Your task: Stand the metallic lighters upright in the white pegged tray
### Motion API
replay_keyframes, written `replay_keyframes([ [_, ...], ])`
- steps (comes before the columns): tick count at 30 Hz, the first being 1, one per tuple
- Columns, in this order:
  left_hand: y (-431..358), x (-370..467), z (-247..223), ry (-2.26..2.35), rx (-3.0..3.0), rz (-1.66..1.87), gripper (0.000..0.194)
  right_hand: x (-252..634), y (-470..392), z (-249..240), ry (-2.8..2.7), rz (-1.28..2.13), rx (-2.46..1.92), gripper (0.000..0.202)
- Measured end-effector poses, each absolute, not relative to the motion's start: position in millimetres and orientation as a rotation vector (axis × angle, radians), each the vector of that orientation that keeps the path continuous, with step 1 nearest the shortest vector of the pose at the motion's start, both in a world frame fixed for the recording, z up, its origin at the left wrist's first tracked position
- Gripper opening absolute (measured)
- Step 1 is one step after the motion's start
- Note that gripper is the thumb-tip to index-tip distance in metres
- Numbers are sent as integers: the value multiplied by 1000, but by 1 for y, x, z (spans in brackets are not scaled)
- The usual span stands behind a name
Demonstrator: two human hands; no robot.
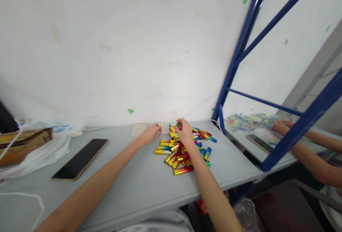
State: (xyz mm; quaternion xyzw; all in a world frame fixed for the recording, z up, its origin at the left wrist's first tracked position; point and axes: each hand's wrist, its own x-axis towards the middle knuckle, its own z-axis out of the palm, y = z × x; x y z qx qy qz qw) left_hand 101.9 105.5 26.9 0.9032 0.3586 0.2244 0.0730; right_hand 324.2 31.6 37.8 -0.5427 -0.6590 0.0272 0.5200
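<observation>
A pile of shiny lighters (pixel 184 148) in gold, red, green and blue lies on the grey table (pixel 133 178) near the wall. My right hand (pixel 184 132) is over the far side of the pile, fingers closed on one lighter. My left hand (pixel 152 132) rests on a white perforated tray (pixel 139 128) that lies flat against the wall, left of the pile.
A black phone (pixel 80 159) lies on the table at left, beside a white plastic bag (pixel 40 151), a cardboard box (pixel 21 143) and a white cable (pixel 26 196). A blue steel frame (pixel 240 53) stands at right. Beyond it, another person's arms (pixel 304 150) work at a neighbouring table with a phone (pixel 259 143).
</observation>
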Motion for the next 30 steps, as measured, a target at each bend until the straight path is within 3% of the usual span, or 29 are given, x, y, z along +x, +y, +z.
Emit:
replay_keyframes([
  [9, 29, 8, 65, 1028, 2381, 877, 36, 314, 39, 32, -1303, 520, -1126, 35],
  [17, -53, -62, 24, 1220, 2716, 689, 37, 292, 33, 32, -1236, 953, -1049, 37],
  [19, -60, -60, 15, 1263, 2755, 668, 41, 286, 32, 30, -1266, 930, -1098, 38],
  [23, -49, -46, 18, 1272, 2779, 609, 33, 279, 26, 32, -1402, 732, -1200, 46],
  [30, 6, -16, 36, 972, 2795, 599, 25, 272, 15, 37, -1481, 444, -1315, 49],
])
